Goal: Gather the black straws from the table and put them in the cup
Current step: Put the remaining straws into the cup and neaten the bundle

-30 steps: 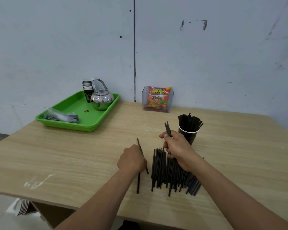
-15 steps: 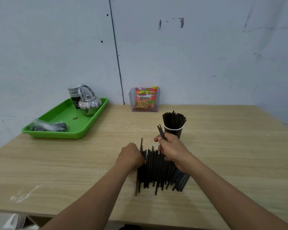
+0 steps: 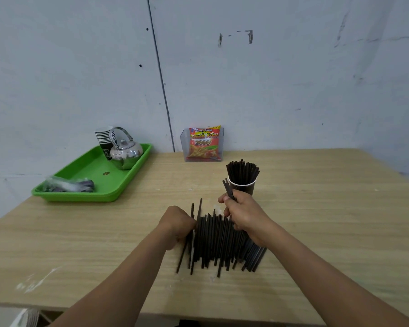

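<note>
Head view, loose straws (image 3: 219,241): I see a flat heap of black straws on the table (image 3: 316,232), directly in front of me, between the two hands. Their long axis runs away from me toward the wall, nearly parallel, with the near ends a little fanned out.
Cup (image 3: 242,188): it stands upright behind the heap, slightly to the right, already packed with straws that stick out of the top. It is just behind the right hand.
Right hand (image 3: 242,214): it is closed as a fist around a small bundle of straws (image 3: 227,188). The top ends point up and lean a little to the left, next to the cup rim. The lower part of this hand lies over the far right side of the heap.
Left hand (image 3: 178,224): it rests at the left edge of the heap with fingers curled, touching the outer straws. I cannot tell if it really grips any straw or only pushes them together.
Nearer hand: I judge the right one is much nearer to the cup, so the drop belongs to it.
Coming move, my judgement: the bundle must go up, a little forward and right, then down with the ends first into a cup that looks nearly full.
Risk: I think the crowded cup can refuse new straws or tip.
Surroundings: a green tray (image 3: 128,185) with a kettle (image 3: 126,153) is far left, and a snack packet (image 3: 204,145) stands at the wall.
</note>
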